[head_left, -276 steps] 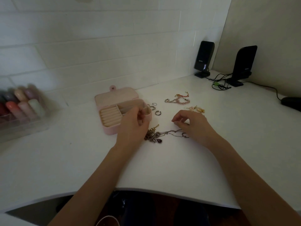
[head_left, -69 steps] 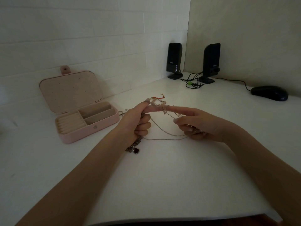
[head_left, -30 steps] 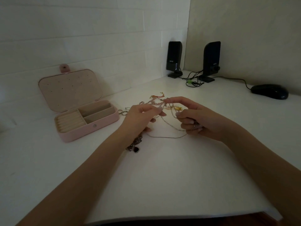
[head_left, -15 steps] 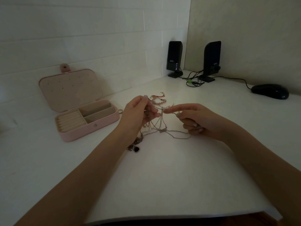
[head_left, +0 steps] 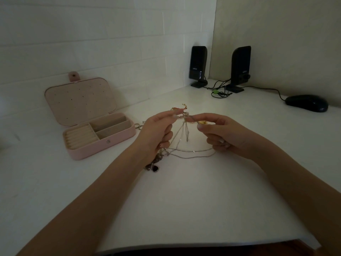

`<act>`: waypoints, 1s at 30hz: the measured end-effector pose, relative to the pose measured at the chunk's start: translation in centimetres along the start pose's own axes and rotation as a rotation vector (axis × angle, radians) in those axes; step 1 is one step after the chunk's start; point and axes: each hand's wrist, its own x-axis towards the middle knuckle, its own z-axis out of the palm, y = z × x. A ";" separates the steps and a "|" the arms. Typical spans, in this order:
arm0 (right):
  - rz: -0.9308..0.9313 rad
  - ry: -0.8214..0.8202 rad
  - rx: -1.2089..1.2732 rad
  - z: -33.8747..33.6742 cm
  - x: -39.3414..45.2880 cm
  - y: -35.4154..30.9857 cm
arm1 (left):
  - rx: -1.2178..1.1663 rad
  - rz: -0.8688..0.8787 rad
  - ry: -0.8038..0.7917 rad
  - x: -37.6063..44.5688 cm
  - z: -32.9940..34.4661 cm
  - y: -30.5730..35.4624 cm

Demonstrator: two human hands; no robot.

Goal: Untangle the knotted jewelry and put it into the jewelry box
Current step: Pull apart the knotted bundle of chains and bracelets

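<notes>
My left hand (head_left: 156,132) and my right hand (head_left: 219,133) are raised above the white desk, each pinching a strand of a thin tangled silver chain (head_left: 186,150) near its top. Loops of the chain hang between the hands and trail onto the desk. A clump with a dark pendant (head_left: 154,168) lies under my left wrist. The pink jewelry box (head_left: 103,143) stands open at the left, its lid upright, with ring rolls and two empty compartments.
Several small rings (head_left: 138,126) lie beside the box. A red and gold bracelet (head_left: 180,108) lies behind my hands. Two black speakers (head_left: 198,66) with cables stand at the back wall, and a black mouse (head_left: 306,102) sits at the right.
Both hands have lifted from the desk with the chain. In the last half second my fingertips came closer together at the top and the hanging loops pulled narrower.
</notes>
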 end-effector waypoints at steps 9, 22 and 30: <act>0.074 -0.022 0.016 0.0 0.0 0.1 | 0.242 0.075 0.059 0.1 0.4 -0.7; 0.066 0.128 0.003 -0.1 0.4 0.3 | 0.257 0.097 0.075 0.1 0.3 -1.0; 0.061 0.248 -0.019 -0.2 0.9 0.7 | 0.202 0.045 0.046 0.2 0.4 -0.7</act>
